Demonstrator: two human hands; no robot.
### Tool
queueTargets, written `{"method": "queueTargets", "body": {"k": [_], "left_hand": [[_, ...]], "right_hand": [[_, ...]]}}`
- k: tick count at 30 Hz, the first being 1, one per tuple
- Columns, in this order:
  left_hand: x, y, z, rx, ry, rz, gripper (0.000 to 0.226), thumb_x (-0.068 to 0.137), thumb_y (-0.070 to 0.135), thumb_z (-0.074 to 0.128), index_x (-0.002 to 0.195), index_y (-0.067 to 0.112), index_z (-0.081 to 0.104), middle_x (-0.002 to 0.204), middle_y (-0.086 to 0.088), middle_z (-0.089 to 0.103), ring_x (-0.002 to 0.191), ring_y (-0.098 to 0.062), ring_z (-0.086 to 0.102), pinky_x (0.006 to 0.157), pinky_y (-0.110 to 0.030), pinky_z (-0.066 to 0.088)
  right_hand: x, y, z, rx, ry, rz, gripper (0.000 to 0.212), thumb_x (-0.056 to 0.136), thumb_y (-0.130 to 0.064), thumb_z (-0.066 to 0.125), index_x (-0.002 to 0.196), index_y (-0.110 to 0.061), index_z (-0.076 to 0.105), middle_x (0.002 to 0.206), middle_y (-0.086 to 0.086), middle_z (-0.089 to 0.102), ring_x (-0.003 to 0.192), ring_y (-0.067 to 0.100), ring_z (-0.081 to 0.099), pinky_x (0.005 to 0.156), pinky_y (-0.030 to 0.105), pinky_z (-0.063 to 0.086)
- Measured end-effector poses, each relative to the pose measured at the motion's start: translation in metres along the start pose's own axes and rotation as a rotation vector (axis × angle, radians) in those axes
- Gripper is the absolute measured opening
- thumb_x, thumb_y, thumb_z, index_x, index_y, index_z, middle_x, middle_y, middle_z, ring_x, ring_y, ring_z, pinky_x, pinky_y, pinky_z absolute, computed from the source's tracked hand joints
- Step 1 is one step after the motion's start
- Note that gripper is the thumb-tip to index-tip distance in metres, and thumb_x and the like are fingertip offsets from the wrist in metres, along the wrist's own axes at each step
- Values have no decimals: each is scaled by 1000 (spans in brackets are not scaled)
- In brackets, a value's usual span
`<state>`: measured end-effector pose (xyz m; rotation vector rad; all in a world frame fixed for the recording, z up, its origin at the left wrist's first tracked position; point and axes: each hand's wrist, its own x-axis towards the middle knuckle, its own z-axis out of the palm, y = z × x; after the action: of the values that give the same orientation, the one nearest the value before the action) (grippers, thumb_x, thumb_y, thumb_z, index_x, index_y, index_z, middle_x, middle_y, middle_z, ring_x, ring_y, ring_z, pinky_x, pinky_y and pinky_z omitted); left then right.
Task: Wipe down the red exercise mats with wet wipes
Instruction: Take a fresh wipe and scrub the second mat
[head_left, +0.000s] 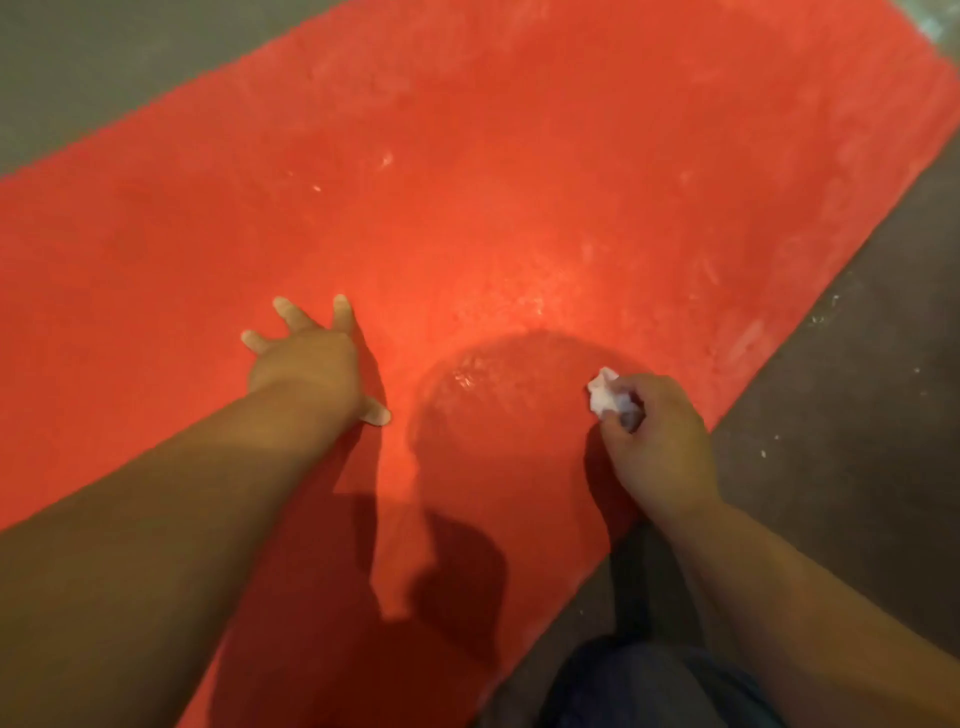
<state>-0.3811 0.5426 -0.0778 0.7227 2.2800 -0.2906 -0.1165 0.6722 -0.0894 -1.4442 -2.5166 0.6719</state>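
Head view, looking straight down at the mat (519, 182). It's red, lies flat on the floor (857, 415) and runs diagonally across pretty much the whole shot.

Left hand (306, 364) is wide open. The fingers are fanned out, the thumb sticks off to the side, and the palm is down on the mat around its middle. It's holding nothing, just resting flat on the red.

Right hand (654, 441) is curled up around a scrunched white wipe (608, 397). The fingers and thumb are bunched round it, and a crumpled bit pokes out the front of the fist. That hand sits over the mat close to its right edge. I honestly can't tell if the wipe is actually touching the mat or sitting just above it, since the frame is a bit soft there.

On the mat between the two hands, nearer the one with the wipe, there's a shiny wet patch (498, 384). It looks roughly round with a few glints in it. Further up the mat there are pale, chalky smears (701, 156), mostly toward its far right side.

The floor off the mat's right edge is dark with little white specks (826, 312) on it. A knee in dark blue fabric (649, 686) shows just off that same edge, at the bottom of the view.
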Motion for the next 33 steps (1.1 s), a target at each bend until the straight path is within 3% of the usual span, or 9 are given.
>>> {"method": "queueTargets", "body": {"k": [3, 6, 9, 13, 17, 20, 23, 27, 33], "left_hand": [[-19, -12, 17, 12, 72, 29, 107, 72, 58, 72, 152, 30, 6, 158, -18, -1, 140, -48, 14, 106, -56, 33], [-51, 6, 52, -8, 82, 77, 94, 75, 60, 67, 150, 29, 19, 157, -15, 4, 141, -43, 14, 109, -51, 33], [-79, 50, 86, -46, 10, 170, 100, 69, 68, 67, 148, 44, 10, 157, -13, -11, 142, -47, -3, 107, -63, 28], [-88, 80, 105, -123, 128, 171, 98, 69, 70, 63, 145, 53, 3, 158, -2, -14, 144, -41, -10, 101, -72, 21], [-102, 105, 111, -133, 372, 602, 93, 68, 52, 78, 145, 40, 27, 156, -1, 24, 139, -31, 33, 108, -51, 31], [-102, 144, 116, -223, 459, 814, 57, 67, 25, 85, 121, 22, 67, 133, -11, 57, 108, -32, 61, 91, -40, 50], [-85, 176, 112, -113, 488, 942, 10, 84, 18, 70, 93, 15, 75, 108, -8, 66, 93, -32, 60, 78, -35, 54], [-49, 212, 93, -77, 508, 926, 20, 93, 21, 55, 108, 12, 65, 104, -10, 57, 94, -30, 52, 70, -38, 44], [-67, 194, 101, -11, 433, 977, 26, 97, 27, 49, 100, 11, 70, 101, -8, 64, 91, -28, 57, 75, -33, 40]], "right_hand": [[3, 16, -11, 38, -18, 70, 18, 78, -12, 69, 96, -14, 66, 94, 1, 57, 86, 21, 58, 70, 17, 33], [-16, 16, -10, 68, -311, -243, 12, 77, -11, 70, 86, -18, 68, 85, 1, 60, 78, 18, 58, 70, 21, 41], [-20, 33, -19, 45, -575, -474, 12, 77, -16, 66, 88, -20, 68, 86, -1, 59, 82, 17, 58, 73, 30, 46], [11, 61, -32, 118, -274, -258, 18, 76, -7, 68, 91, -15, 72, 87, 2, 61, 80, 18, 59, 73, 25, 45], [2, 67, -36, 228, -442, -407, 35, 84, -13, 51, 115, -16, 67, 105, 0, 67, 92, 11, 61, 86, 21, 46], [23, 100, -51, 166, -141, -326, 37, 81, -6, 47, 114, -7, 62, 113, 9, 64, 105, 28, 59, 97, 29, 39], [43, 138, -57, -2, 34, -174, 35, 88, -7, 51, 122, -2, 55, 135, 16, 51, 125, 34, 46, 107, 40, 33], [42, 158, -42, -159, 23, -134, 49, 92, -25, 43, 138, -9, 43, 152, 9, 33, 141, 25, 28, 115, 43, 23], [45, 163, -38, -124, 45, -126, 48, 93, -26, 44, 138, -13, 42, 153, 5, 31, 143, 21, 23, 118, 39, 16]]}}
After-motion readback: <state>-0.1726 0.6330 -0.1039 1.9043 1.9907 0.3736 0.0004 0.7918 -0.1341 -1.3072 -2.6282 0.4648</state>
